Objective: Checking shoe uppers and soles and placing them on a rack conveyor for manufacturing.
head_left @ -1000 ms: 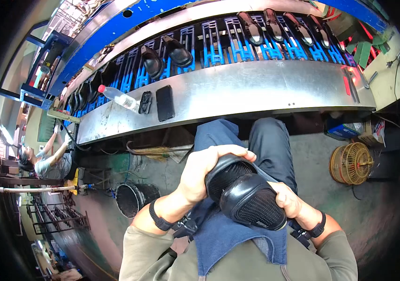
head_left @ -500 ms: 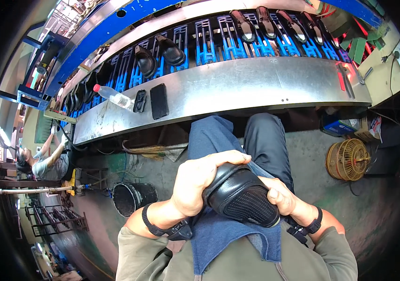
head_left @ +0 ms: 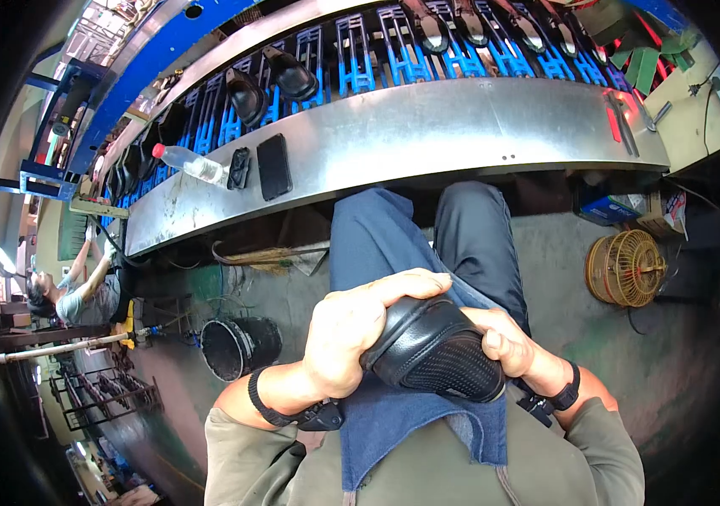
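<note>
A black shoe (head_left: 440, 347) with a perforated upper is held over my lap, above a blue denim apron (head_left: 406, 430). My left hand (head_left: 351, 329) wraps round the shoe's left side, its thumb stretched across the top edge. On the other side my right hand (head_left: 507, 341) grips the shoe with the fingers curled and the thumb bent against it. The part of the shoe under both palms is hidden. Each wrist wears a dark strap.
Ahead runs a metal ledge (head_left: 410, 135) bearing a bottle (head_left: 191, 164), a phone (head_left: 275, 167) and a small black object (head_left: 239, 169). Behind it, blue racks (head_left: 355, 59) carry several shoes. A bucket (head_left: 240, 346), a wicker basket (head_left: 625, 267) and another person (head_left: 81, 291) are around me.
The shoe has tilted in my hands, so less of its perforated part shows. Both hands keep their grip. The ledge and racks sit slightly higher in view.
</note>
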Motion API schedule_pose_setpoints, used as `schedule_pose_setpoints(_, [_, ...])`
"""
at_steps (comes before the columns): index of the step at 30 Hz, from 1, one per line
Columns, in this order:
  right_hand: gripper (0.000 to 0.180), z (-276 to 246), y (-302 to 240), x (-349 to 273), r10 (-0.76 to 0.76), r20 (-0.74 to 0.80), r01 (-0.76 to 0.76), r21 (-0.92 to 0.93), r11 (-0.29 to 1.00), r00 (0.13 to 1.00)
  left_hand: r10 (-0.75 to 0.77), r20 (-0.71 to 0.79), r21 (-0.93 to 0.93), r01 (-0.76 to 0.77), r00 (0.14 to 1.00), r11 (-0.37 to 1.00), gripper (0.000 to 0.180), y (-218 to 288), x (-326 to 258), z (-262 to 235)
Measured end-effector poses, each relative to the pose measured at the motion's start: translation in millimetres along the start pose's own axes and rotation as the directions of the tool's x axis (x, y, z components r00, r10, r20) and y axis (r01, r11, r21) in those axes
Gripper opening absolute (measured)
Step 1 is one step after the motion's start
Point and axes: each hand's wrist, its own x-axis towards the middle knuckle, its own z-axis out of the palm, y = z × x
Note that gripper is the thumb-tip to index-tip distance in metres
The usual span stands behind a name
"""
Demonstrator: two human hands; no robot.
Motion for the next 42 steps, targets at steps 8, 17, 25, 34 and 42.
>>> schedule_pose_setpoints(8, [0.078,-6.0,5.4,-4.3,0.058,-0.041,-0.057,0.032,0.998,0.997,0.037,-0.044,0.051,-0.034,0.998,0.998,0.077,9.6,-14.2,7.1])
schedule_pose_setpoints(17, [0.076,-9.7,13.6,-9.2,0.086,-0.179,-0.033,0.282,0.959,0.980,0.279,-0.192,-0.036,-0.291,0.941,0.956,0.106,-41.0,1.4,35.1])
schedule_pose_setpoints(25, [0.080,0.5,1.5,5.4,0.227,-0.432,0.114,0.633,0.766,0.873,0.402,-0.056,0.364,-0.356,0.914,0.861,0.092,-31.3,31.7,25.2])
schedule_pose_setpoints(34, [0.074,-2.8,6.0,5.9,0.178,-0.202,0.113,0.903,0.414,0.963,0.222,0.173,0.267,-0.263,0.959,0.927,0.071,-9.5,40.2,-0.4])
schedule_pose_setpoints(42, [0.068,4.6,2.4,10.5,0.109,-0.387,0.165,0.608,0.776,0.916,0.321,0.052,0.444,-0.310,0.946,0.840,0.081,-0.8,20.7,17.7])
